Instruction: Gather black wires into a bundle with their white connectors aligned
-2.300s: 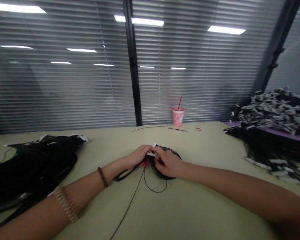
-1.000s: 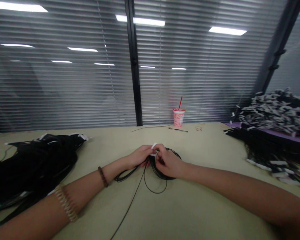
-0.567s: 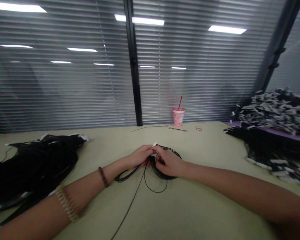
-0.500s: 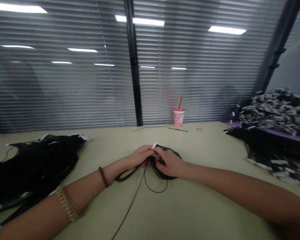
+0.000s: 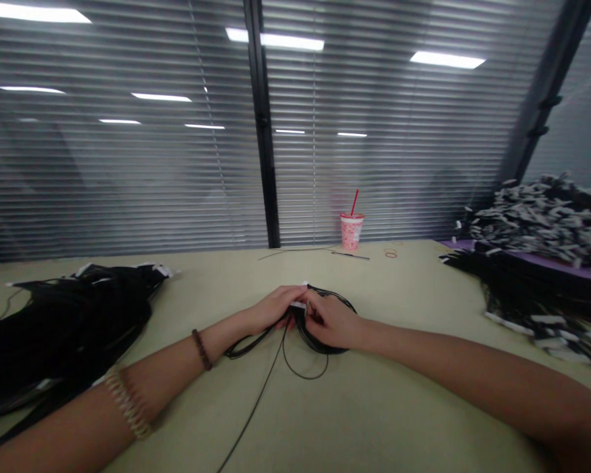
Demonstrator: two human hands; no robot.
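Both my hands meet at the middle of the table around a looped bundle of thin black cables (image 5: 319,341) with white ends. My left hand (image 5: 274,309) is closed around the bundle from the left, its thumb by a white connector end (image 5: 298,305). From the right, my right hand (image 5: 333,320) is closed on the same bundle, fingertips pinched near the white end. One loose cable (image 5: 261,394) runs from under the hands toward the table's front edge, and another hangs in a small loop. Fingers beneath the bundle are partly hidden.
Black cables lie heaped at left (image 5: 69,322). At right are more black cables (image 5: 526,289) and a tall pile with white ends (image 5: 546,220). A pink cup with a red straw (image 5: 350,233), a thin dark rod (image 5: 350,255) and a rubber band (image 5: 391,254) sit near the blinds.
My fingers have shifted slightly at the white end; its upper part is now mostly covered and a lower white strip shows between the hands. The arms have barely moved.
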